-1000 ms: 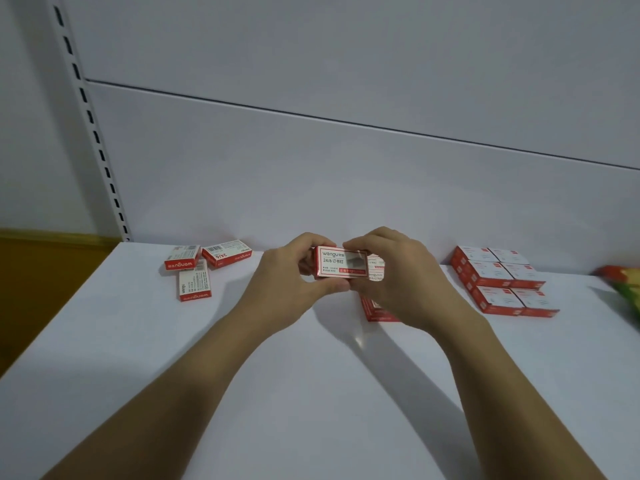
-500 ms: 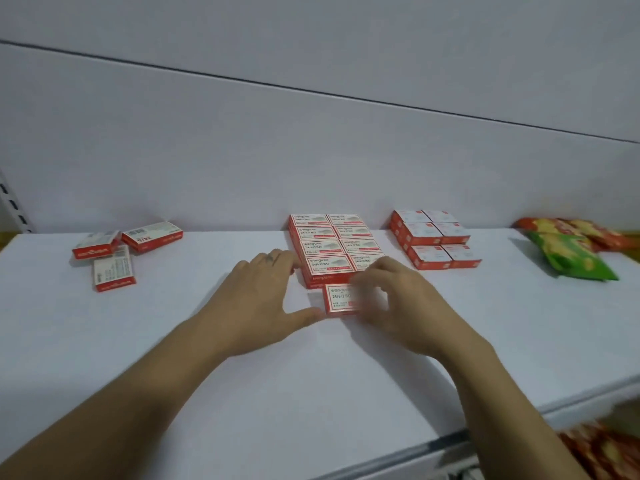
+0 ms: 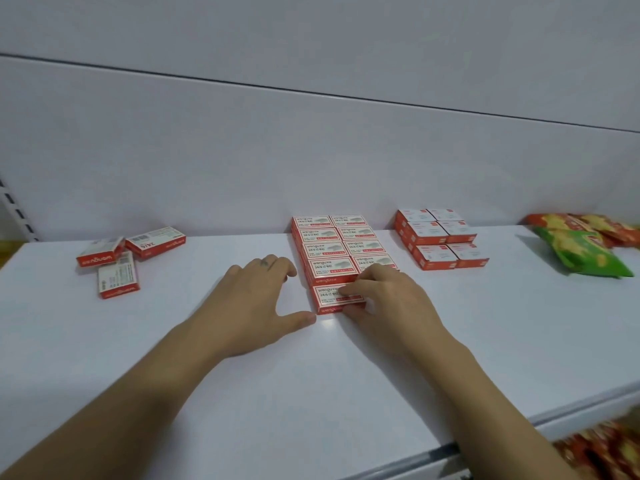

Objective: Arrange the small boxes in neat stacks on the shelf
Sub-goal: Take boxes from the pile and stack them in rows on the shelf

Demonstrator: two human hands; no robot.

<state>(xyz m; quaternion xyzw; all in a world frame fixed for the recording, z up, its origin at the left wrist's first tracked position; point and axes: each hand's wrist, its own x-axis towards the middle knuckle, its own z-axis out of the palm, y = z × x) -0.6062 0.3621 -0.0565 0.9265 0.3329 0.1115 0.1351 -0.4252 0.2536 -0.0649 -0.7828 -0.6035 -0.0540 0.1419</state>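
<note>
red cardboard box now down on shelf | right hand pinches it; left hand flat

front box: red-white, flat, touching stacked block | three loose boxes: far left

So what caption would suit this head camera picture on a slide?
Left hand touches and right hand grips a small box at the front of a stack on the white shelf.
</note>
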